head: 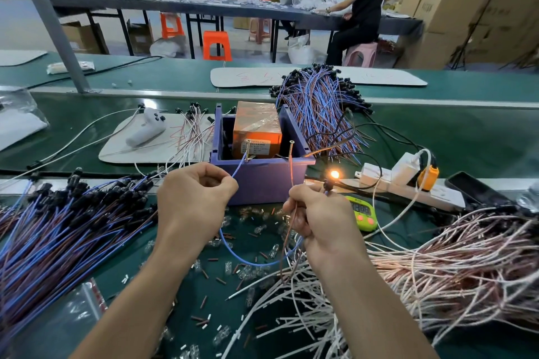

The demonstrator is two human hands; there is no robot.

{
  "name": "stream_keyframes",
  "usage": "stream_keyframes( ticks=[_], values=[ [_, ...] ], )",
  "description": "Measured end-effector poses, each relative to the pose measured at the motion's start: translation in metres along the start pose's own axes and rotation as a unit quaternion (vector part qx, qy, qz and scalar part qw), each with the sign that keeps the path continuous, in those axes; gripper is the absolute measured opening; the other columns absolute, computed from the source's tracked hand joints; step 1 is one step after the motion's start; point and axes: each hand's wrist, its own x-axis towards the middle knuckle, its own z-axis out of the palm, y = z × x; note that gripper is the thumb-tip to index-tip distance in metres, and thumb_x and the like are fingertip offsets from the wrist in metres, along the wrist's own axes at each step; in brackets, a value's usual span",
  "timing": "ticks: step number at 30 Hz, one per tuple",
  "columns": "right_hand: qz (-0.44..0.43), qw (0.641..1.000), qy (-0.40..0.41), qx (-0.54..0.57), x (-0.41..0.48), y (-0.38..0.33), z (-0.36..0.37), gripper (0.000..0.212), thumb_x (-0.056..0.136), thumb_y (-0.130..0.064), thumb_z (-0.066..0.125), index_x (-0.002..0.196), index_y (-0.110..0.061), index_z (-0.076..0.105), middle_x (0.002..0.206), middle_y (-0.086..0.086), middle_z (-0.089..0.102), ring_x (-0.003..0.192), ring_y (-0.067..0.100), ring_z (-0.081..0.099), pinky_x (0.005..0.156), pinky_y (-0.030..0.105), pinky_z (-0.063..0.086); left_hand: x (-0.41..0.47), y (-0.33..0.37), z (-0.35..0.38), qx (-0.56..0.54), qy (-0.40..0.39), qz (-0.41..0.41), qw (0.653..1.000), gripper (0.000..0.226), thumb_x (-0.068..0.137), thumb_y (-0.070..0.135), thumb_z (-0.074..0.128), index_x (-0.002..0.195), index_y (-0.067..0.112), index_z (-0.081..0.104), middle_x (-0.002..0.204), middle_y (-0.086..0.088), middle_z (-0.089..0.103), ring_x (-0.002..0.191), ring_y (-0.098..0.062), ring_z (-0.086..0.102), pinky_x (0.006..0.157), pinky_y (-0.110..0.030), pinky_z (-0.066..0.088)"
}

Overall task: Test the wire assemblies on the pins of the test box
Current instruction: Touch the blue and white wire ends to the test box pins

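The purple test box (262, 181) stands in the middle of the green bench, with two screw pins on its near rim, the left pin (248, 148) and the right pin (291, 151). My left hand (192, 201) pinches the blue wire (237, 169), whose tip touches the left pin. My right hand (318, 213) grips the brown wire (292, 175), which reaches up to the right pin, and also holds the black lamp socket. The small bulb (334, 174) above that hand glows orange. The blue wire loops down between my wrists.
A heap of blue-brown assemblies (58, 230) lies at left, another (320, 108) behind the box, and white-pink wires (452, 265) at right. A power strip (408, 183), green timer (361, 213) and phone (478, 189) sit right of the box. Loose bulbs and sleeves litter the mat. People sit at a far table.
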Motion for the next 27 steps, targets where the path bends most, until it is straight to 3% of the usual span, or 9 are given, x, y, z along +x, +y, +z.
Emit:
stream_keyframes(
  ticks=[5, 9, 11, 13, 15, 18, 20, 23, 27],
  values=[
    [-0.004, 0.998, 0.025, 0.057, -0.004, -0.001, -0.004, 0.029, 0.092, 0.006, 0.059, 0.067, -0.007, 0.058, 0.056, 0.012, 0.060, 0.036, 0.008, 0.034, 0.034, 0.016, 0.026, 0.000, -0.002, 0.001, -0.010, 0.015, -0.013, 1.000, 0.020, 0.075, 0.024, 0.077, 0.073, 0.044, 0.074, 0.058, 0.013, 0.070, 0.051, -0.002, 0.064, 0.046, -0.009, 0.043],
    [-0.041, 0.994, 0.025, 0.098, -0.014, -0.006, -0.016, 0.029, 0.095, 0.004, 0.060, 0.070, -0.009, 0.057, 0.057, 0.010, 0.059, 0.038, 0.008, 0.035, 0.037, 0.016, 0.028, -0.007, 0.001, 0.003, -0.056, 0.029, -0.034, 0.997, 0.013, 0.083, 0.018, 0.068, 0.070, 0.022, 0.069, 0.056, 0.004, 0.069, 0.037, -0.005, 0.049, 0.036, -0.016, 0.038],
    [-0.053, 0.993, 0.005, 0.103, -0.021, -0.008, -0.024, 0.024, 0.097, 0.002, 0.060, 0.075, -0.007, 0.062, 0.058, 0.010, 0.060, 0.042, 0.009, 0.037, 0.039, 0.015, 0.029, -0.015, 0.007, 0.003, -0.089, -0.012, -0.026, 0.996, 0.015, 0.088, 0.013, 0.062, 0.074, 0.020, 0.065, 0.058, -0.001, 0.069, 0.036, -0.006, 0.041, 0.035, -0.020, 0.034],
    [-0.076, 0.994, -0.010, 0.082, -0.027, -0.011, -0.031, 0.018, 0.097, 0.000, 0.062, 0.081, -0.005, 0.069, 0.060, 0.010, 0.062, 0.044, 0.010, 0.038, 0.040, 0.016, 0.032, -0.026, 0.018, 0.005, -0.121, -0.081, -0.017, 0.989, 0.014, 0.092, 0.009, 0.062, 0.082, 0.018, 0.063, 0.061, -0.003, 0.070, 0.042, -0.010, 0.048, 0.040, -0.024, 0.039],
    [-0.108, 0.993, -0.013, 0.049, -0.031, -0.013, -0.037, 0.023, 0.094, 0.003, 0.064, 0.078, -0.008, 0.074, 0.061, 0.012, 0.063, 0.044, 0.009, 0.042, 0.041, 0.016, 0.035, -0.042, 0.030, 0.013, -0.146, -0.180, -0.010, 0.973, 0.014, 0.096, 0.007, 0.065, 0.090, 0.020, 0.062, 0.064, -0.005, 0.072, 0.049, -0.013, 0.057, 0.048, -0.026, 0.046],
    [-0.110, 0.993, -0.008, 0.033, -0.034, -0.014, -0.045, 0.033, 0.092, 0.006, 0.065, 0.066, -0.011, 0.076, 0.066, 0.009, 0.066, 0.053, 0.014, 0.053, 0.047, 0.022, 0.044, -0.070, 0.043, 0.032, -0.166, -0.297, 0.013, 0.940, 0.022, 0.095, 0.007, 0.068, 0.090, 0.028, 0.064, 0.062, -0.006, 0.069, 0.049, -0.018, 0.051, 0.049, -0.030, 0.042],
    [-0.086, 0.995, -0.005, 0.053, -0.035, -0.017, -0.053, 0.038, 0.092, 0.005, 0.065, 0.061, -0.013, 0.077, 0.068, 0.011, 0.066, 0.056, 0.019, 0.052, 0.047, 0.028, 0.044, -0.083, 0.048, 0.045, -0.139, -0.300, 0.033, 0.943, 0.024, 0.093, 0.010, 0.069, 0.089, 0.034, 0.064, 0.059, -0.004, 0.068, 0.048, -0.016, 0.046, 0.048, -0.028, 0.039],
    [-0.071, 0.994, 0.007, 0.088, -0.041, -0.024, -0.072, 0.034, 0.094, 0.004, 0.062, 0.066, -0.007, 0.076, 0.058, 0.009, 0.063, 0.042, 0.011, 0.048, 0.041, 0.022, 0.045, -0.095, 0.057, 0.058, -0.053, -0.289, 0.080, 0.952, 0.021, 0.092, 0.022, 0.070, 0.089, 0.041, 0.062, 0.056, 0.004, 0.068, 0.041, -0.007, 0.047, 0.044, -0.018, 0.037],
    [-0.083, 0.988, 0.010, 0.127, -0.049, -0.031, -0.101, 0.024, 0.096, 0.002, 0.060, 0.076, 0.000, 0.074, 0.050, 0.005, 0.052, 0.037, 0.007, 0.040, 0.040, 0.017, 0.042, -0.106, 0.070, 0.073, 0.032, -0.360, 0.110, 0.926, 0.019, 0.095, 0.027, 0.063, 0.078, 0.033, 0.068, 0.051, 0.006, 0.066, 0.036, -0.003, 0.049, 0.042, -0.016, 0.036]
  ],
)
